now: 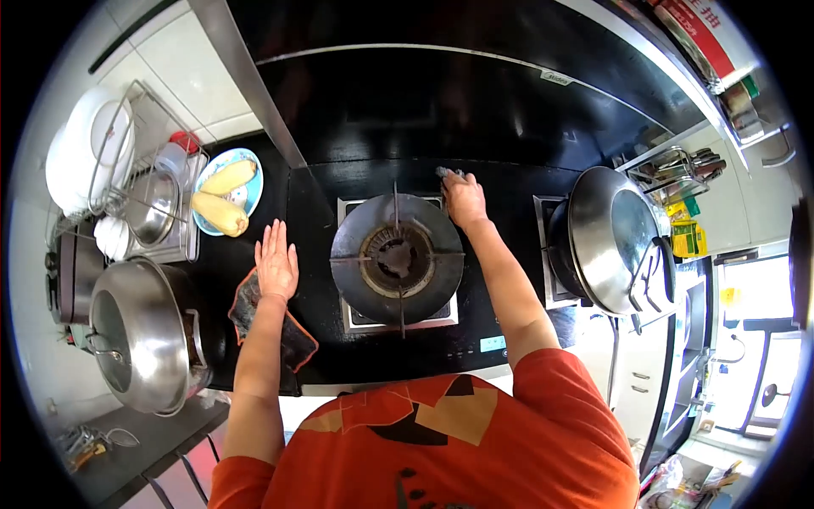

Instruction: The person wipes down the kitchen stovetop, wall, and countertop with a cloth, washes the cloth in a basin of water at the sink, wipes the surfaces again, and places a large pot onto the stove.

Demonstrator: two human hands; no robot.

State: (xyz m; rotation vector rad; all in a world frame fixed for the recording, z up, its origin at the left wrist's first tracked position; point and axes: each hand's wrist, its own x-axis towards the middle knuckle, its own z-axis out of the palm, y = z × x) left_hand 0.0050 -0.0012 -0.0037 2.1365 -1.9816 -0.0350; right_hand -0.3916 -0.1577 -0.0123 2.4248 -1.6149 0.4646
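My left hand [277, 265] lies flat with its fingers stretched out on the black countertop, left of the gas burner [397, 254]. Under and beside its wrist is a dark cloth with an orange edge [292, 339]. Behind the burner, at its right rear corner, my right hand [464, 200] is closed on a greyish crumpled scrubber [449, 173], which is mostly covered by the fingers. The scrubber touches the black surface near the back panel. No pot stands on this burner; its round dark wind guard and pan supports show.
A blue-rimmed plate [207, 222] with peeled, pale yellow vegetables stands at the back left. A lidded steel pot [140, 339] is at the left, below a dish rack [191, 229]. On the right burner sits a lidded wok [610, 237]. The range hood [475, 93] hangs at the back.
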